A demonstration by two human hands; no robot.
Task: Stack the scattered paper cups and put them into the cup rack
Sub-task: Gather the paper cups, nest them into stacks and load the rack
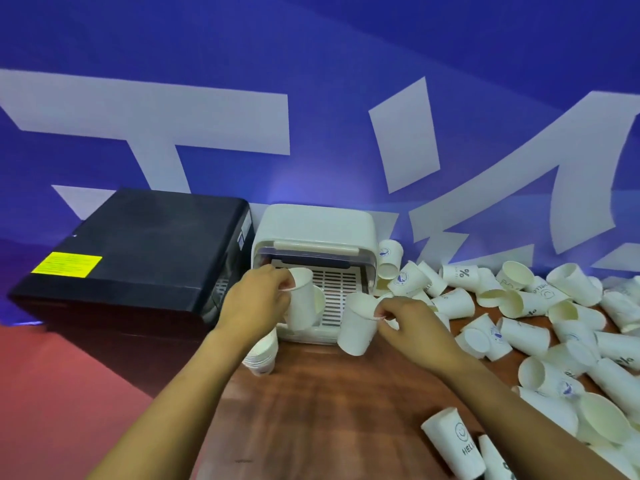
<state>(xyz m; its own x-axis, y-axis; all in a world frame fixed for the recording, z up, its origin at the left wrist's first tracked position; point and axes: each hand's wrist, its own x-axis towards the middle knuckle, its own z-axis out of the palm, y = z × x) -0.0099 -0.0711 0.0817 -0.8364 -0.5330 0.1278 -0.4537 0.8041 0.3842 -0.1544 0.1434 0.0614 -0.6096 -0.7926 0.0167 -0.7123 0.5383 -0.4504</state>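
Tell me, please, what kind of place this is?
Probably an office pantry or a staged demo corner. A wooden table carries a white cup rack and a black appliance, many scattered paper cups lie on it, and a blue wall with large white lettering stands behind.

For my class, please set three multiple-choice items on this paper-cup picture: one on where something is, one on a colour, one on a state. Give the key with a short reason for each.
1. Where does the black box stand relative to the cup rack?
A. left of it
B. right of it
C. on top of it

2. What colour is the wall behind the table?
A. green
B. blue with white shapes
C. plain grey

3. What is the left hand doing?
A. resting flat on the table
B. pointing at the wall
C. gripping a paper cup

Key: 1 A, the box sits beside the rack's left side; 2 B, large white strokes cross the blue; 3 C, its fingers pinch the cup's rim.
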